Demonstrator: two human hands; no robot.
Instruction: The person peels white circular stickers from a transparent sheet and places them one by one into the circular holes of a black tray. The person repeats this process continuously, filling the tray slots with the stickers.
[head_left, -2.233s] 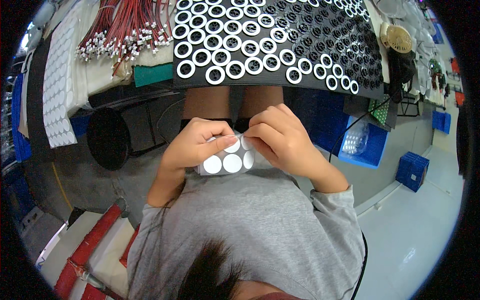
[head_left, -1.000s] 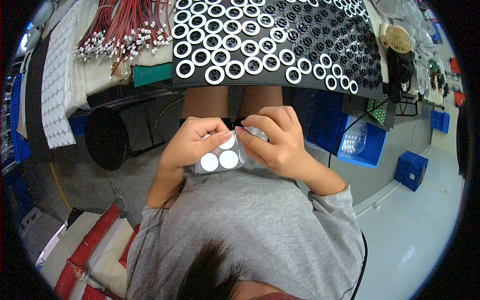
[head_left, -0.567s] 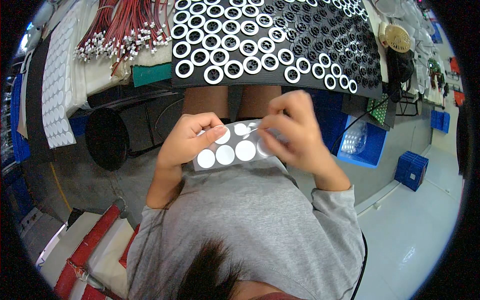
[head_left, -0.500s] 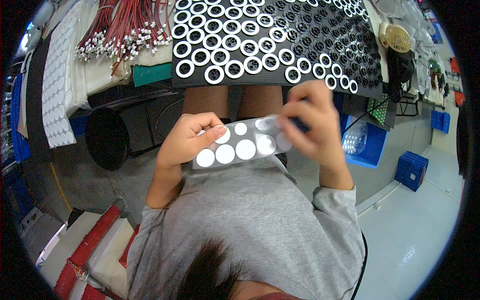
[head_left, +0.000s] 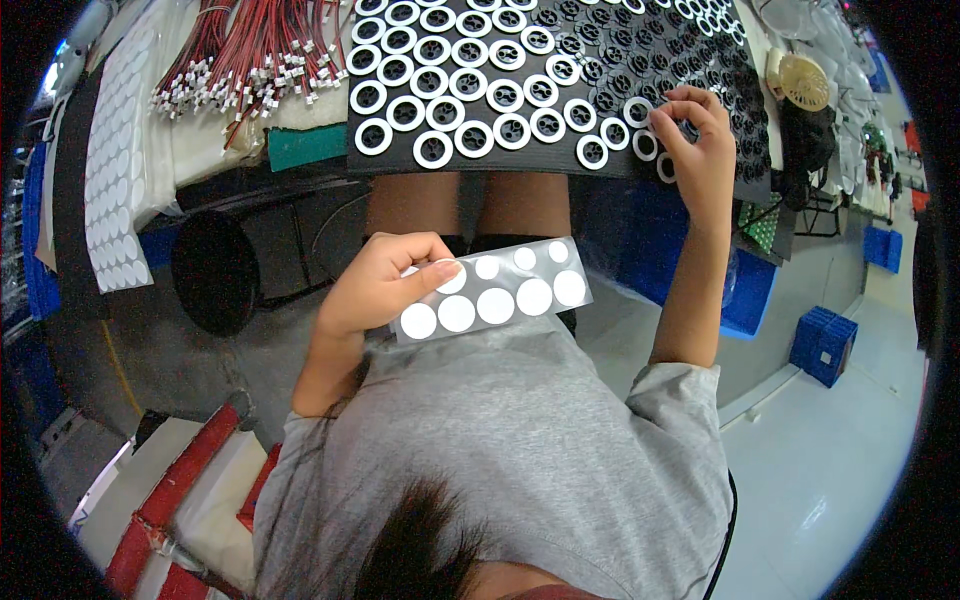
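My left hand (head_left: 385, 285) pinches the left end of a translucent backing sheet (head_left: 520, 258) in front of my body. On it are large round white stickers (head_left: 495, 306) in the lower row and smaller white discs (head_left: 525, 259) in the upper row. Over the table, my right hand (head_left: 700, 135) is closed, thumb and index finger at the right edge of a white ring sticker (head_left: 627, 113) lying on a black part. Black spoked round parts (head_left: 620, 85) spread across the board, many topped with white rings (head_left: 508, 131). My right hand and wrist cover some of them.
Red and black wires with white connectors (head_left: 265, 85) lie at the table's left, beside a long strip of round white stickers (head_left: 110, 200). A small beige fan (head_left: 803, 82) stands at the right. Blue crates (head_left: 825, 345) sit on the floor; a black stool (head_left: 212, 275) is left.
My right hand has gone from the sheet's right end up to the board at the right. A white ring now lies at its fingertips. My left hand still holds the sheet.
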